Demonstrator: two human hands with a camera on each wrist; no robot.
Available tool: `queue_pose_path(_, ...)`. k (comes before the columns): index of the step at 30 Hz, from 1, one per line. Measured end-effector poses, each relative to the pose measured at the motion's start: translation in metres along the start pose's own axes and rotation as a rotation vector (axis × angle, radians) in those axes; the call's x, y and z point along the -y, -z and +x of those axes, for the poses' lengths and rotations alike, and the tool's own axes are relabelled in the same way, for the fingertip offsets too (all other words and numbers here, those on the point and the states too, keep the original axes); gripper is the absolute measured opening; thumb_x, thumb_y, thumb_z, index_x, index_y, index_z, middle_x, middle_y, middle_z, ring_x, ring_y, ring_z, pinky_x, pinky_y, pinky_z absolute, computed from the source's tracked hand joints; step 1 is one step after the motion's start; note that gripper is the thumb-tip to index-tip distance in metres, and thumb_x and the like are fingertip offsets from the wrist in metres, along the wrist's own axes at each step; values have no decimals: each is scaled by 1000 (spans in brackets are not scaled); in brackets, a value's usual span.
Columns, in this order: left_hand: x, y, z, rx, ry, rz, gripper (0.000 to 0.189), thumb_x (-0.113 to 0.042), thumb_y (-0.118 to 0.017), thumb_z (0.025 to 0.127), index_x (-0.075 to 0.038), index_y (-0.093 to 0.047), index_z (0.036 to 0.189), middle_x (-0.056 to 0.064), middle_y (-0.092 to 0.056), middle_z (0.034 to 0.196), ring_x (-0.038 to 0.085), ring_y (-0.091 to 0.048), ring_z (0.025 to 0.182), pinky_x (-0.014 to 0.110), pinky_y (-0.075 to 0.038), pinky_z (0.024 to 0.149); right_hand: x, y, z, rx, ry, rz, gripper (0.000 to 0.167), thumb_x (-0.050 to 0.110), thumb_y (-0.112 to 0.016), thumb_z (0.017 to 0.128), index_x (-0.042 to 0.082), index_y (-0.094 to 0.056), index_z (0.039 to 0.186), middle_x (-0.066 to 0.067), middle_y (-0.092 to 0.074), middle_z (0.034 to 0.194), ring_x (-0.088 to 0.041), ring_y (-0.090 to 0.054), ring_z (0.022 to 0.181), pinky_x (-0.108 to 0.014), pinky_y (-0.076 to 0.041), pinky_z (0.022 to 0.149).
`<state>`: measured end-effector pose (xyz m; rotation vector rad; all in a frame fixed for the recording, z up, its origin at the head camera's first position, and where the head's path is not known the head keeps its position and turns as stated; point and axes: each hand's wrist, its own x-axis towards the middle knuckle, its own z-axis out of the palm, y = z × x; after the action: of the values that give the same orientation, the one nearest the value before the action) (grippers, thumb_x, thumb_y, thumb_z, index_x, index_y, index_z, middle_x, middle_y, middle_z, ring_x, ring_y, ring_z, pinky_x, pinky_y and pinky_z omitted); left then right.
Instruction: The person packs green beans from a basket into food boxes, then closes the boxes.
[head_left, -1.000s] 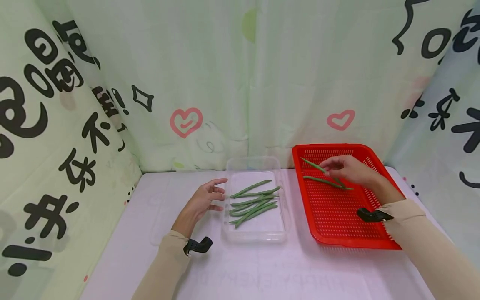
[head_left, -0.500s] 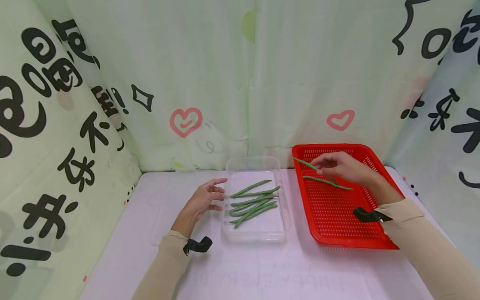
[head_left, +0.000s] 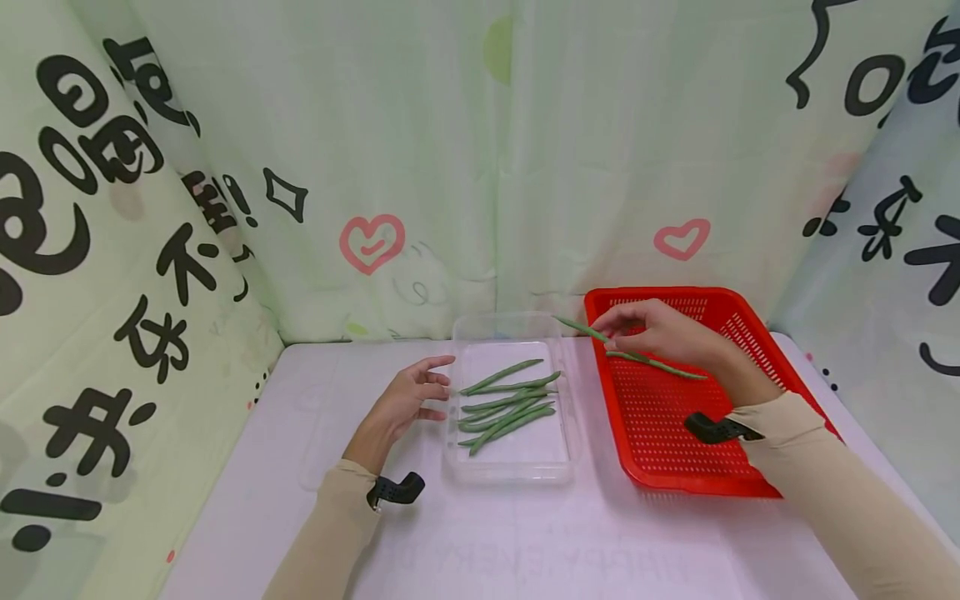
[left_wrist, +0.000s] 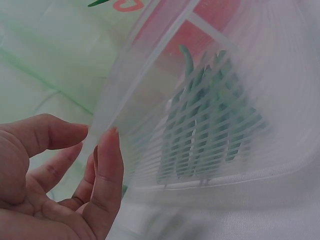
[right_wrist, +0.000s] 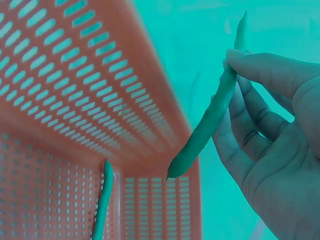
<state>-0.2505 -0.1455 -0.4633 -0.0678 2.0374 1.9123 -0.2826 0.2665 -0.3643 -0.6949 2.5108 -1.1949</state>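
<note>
My right hand (head_left: 652,329) pinches a green bean (right_wrist: 205,122) between thumb and fingers, above the left rim of the red basket (head_left: 630,433). The bean's far end points left toward a clear plastic box (head_left: 513,477). Several green beans (head_left: 510,410) lie side by side inside that box. One more bean (head_left: 678,371) remains visible in the basket, under the right hand. At the box's left side, my left hand (head_left: 408,396) has loosely bent fingers with a gap between the tips. Whether those fingertips touch the box wall I cannot tell.
Both containers stand on a table with a pale cloth (head_left: 360,533), the box left of the basket. A printed light-green curtain (head_left: 495,167) rises behind and at both sides. The basket's rim stands between its inside and the box.
Holding the bean, my right hand has moved left across the basket to its left rim. The bean's tip now reaches past the rim toward the box. My left hand has stayed put.
</note>
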Motion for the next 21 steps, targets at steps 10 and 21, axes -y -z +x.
queue_pose_path(10,2,1,4,5,-4,6,53,-2,-63,96,-17,-55,146,9,-56,111,22,-60,92,34,-61,67,13,-17,18,47,44,-5,29,10,-69,96,18,-72,123,-9,-68,119,-27,-63,106,-31,-58,85)
queue_pose_path(21,1,1,4,-1,2,6,51,-2,-63,96,-21,-58,143,9,-56,112,22,-61,93,34,-61,68,28,-36,39,98,125,-20,29,15,-74,93,17,-73,122,-3,-71,109,-27,-61,98,-31,-58,79)
